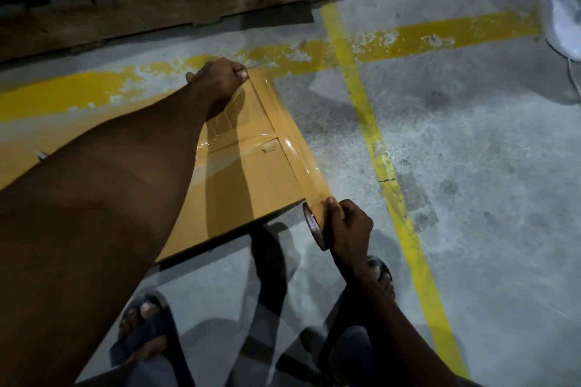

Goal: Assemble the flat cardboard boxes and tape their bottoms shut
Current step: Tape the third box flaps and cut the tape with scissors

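Your L hand (217, 75): fingers curled over far corner of cardboard box (251, 179), pinning tape strip (292, 135). R hand (349, 226): fingers wrapped round tape roll (314, 225) at near corner.

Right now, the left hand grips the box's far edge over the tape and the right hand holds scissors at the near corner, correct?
Not quite. The head view shows the right hand holding a tape roll, not scissors, at the near corner of the box. The left hand does grip the far edge over the tape.
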The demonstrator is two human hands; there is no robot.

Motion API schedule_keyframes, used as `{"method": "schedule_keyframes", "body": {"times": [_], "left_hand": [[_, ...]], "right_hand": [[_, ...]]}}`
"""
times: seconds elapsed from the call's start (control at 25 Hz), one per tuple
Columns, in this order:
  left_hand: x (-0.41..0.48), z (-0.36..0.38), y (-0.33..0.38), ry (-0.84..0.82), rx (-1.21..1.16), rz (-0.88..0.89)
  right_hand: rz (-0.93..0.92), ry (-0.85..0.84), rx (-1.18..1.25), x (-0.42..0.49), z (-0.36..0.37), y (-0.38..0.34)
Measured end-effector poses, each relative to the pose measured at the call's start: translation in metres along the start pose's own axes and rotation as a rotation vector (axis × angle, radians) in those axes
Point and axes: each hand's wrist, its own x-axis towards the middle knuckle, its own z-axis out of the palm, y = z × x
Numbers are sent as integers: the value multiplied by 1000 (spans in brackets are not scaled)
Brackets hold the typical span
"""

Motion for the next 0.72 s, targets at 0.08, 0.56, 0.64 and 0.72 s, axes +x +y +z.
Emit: {"method": "schedule_keyframes", "body": {"times": [0.08,0.56,0.64,0.72], "left_hand": [[1,3,-1,14,3,9],[-155,8,-45,429,336,5],[-186,0,-85,563,269,-274],[-212,-7,-118,677,211,-598]], "right_hand": [[3,-2,6,1,4,7],[-490,24,-283,30,40,-83],[-579,-136,-252,20,74,-117],[-633,-336,-269,-1,110,-142]]}}
